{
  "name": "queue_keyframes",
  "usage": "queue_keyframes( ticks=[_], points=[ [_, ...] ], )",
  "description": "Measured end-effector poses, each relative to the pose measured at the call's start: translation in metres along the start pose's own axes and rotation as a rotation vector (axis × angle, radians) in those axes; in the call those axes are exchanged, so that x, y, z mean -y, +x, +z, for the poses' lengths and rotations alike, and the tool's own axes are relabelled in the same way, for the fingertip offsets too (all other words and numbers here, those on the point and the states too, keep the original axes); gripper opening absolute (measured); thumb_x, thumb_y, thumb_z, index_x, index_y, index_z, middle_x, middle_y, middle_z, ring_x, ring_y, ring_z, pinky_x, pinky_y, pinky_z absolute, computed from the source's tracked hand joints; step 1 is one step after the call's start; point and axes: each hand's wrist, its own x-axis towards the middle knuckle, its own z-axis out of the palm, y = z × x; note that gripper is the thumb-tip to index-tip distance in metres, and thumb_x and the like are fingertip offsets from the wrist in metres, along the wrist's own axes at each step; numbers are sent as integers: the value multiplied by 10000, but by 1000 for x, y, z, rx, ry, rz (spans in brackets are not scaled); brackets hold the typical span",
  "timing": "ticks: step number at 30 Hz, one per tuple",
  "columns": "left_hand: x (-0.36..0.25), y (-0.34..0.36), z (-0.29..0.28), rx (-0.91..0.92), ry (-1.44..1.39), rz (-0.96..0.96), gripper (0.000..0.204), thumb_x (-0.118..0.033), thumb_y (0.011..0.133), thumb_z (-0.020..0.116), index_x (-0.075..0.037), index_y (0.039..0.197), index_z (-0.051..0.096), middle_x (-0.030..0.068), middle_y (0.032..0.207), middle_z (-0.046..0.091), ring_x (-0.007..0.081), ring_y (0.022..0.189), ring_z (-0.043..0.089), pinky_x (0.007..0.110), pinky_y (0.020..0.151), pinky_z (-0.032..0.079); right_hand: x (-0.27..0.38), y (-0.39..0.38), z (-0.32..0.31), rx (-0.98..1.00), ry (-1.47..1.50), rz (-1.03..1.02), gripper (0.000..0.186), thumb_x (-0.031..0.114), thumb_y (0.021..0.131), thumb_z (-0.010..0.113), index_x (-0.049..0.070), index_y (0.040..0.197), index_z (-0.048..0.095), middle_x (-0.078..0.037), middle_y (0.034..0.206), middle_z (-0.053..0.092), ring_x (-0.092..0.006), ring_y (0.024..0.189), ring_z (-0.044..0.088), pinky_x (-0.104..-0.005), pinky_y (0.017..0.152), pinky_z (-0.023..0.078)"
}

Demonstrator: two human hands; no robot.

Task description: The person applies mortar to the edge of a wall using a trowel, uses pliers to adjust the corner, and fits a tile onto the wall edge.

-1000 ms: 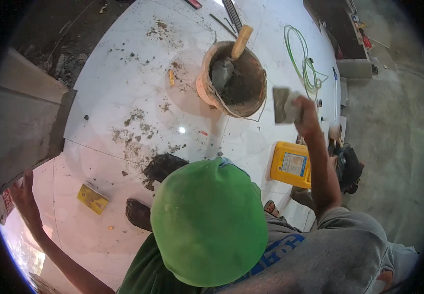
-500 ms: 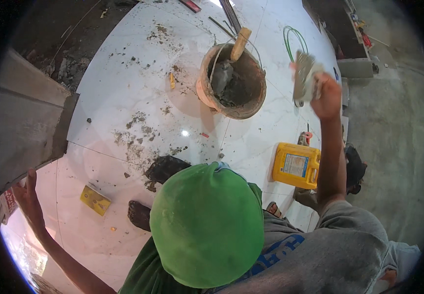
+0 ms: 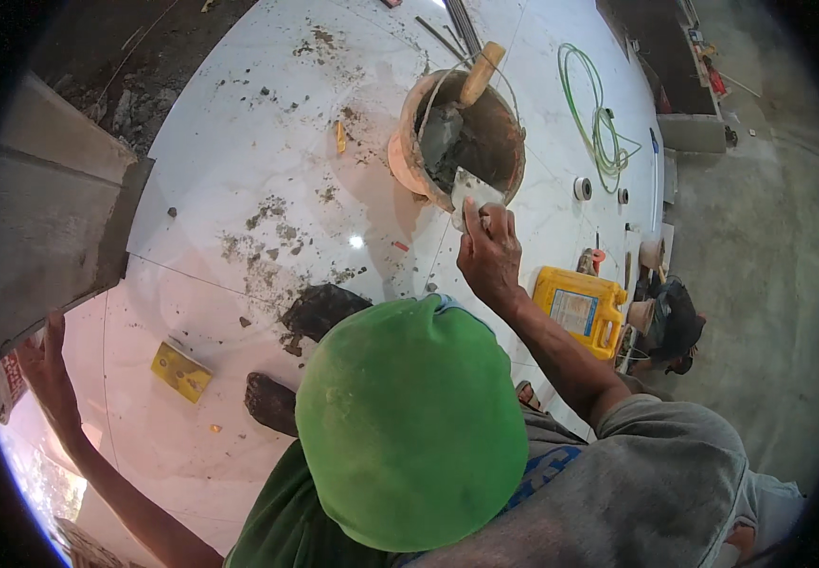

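My right hand (image 3: pixel 492 248) is closed around a small flat scraper (image 3: pixel 474 192) with a pale rectangular blade. The blade is at the near rim of an orange, mortar-stained bucket (image 3: pixel 409 168). Inside the bucket is wet grey mortar (image 3: pixel 443 142), and a tool with a wooden handle (image 3: pixel 481 74) leans out over the far rim beneath the wire bail. Far to the left, my left hand (image 3: pixel 48 371) grips the lower edge of a large grey slab (image 3: pixel 54 232); some of its fingers are hidden by that edge.
A yellow jerrycan (image 3: pixel 575 308) stands right of my right forearm. Beyond it lie a green hose (image 3: pixel 599 133) and tape rolls (image 3: pixel 583 188). A yellow box (image 3: pixel 181 370) and mortar crumbs (image 3: pixel 263 237) lie on white tiles. Another person (image 3: pixel 670 327) is low at the right.
My right hand has swung left and down with the scraper, from beside the green hose to the bucket's near rim. My left hand stays at the slab's edge.
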Motion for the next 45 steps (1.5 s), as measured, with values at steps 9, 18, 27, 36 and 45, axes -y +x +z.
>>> queue_keyframes(
  ticks=[9,18,27,36,45],
  points=[
    [-28,-6,18,-149,170,168,639,-268,973,738,19,1477,469,205,1475,526,288,1353,515,445,1150,442,-4,-44,17,-21,19,-32,635,-30,760,713,-39,1377,563,-156,1084,509,-307,953,592,-419,754,554],
    [-19,-5,30,-129,56,103,573,-227,1004,697,27,1470,482,188,1424,554,269,1264,583,403,1116,468,-39,-136,41,370,382,36,436,45,785,689,81,1219,666,-160,1104,566,-350,986,620,-459,783,572],
    [-59,-1,33,-53,21,210,619,-254,942,785,1,1421,488,193,1339,625,289,1128,693,356,920,559,63,34,-4,392,984,265,287,270,942,720,-15,963,747,7,823,655,-73,738,545,-265,662,422],
    [-66,-10,29,-77,21,99,668,-282,916,814,25,1402,474,195,1306,661,314,1137,715,362,933,574,233,132,119,654,1685,499,192,202,887,742,12,906,745,-7,767,637,-91,671,564,-298,630,459],
    [-64,-9,26,-102,65,91,576,-209,930,798,102,1319,508,183,1266,651,222,1083,696,358,932,575,236,139,99,211,1475,136,197,158,912,737,-32,964,749,-1,803,697,-41,679,573,-255,576,439]
  ],
)
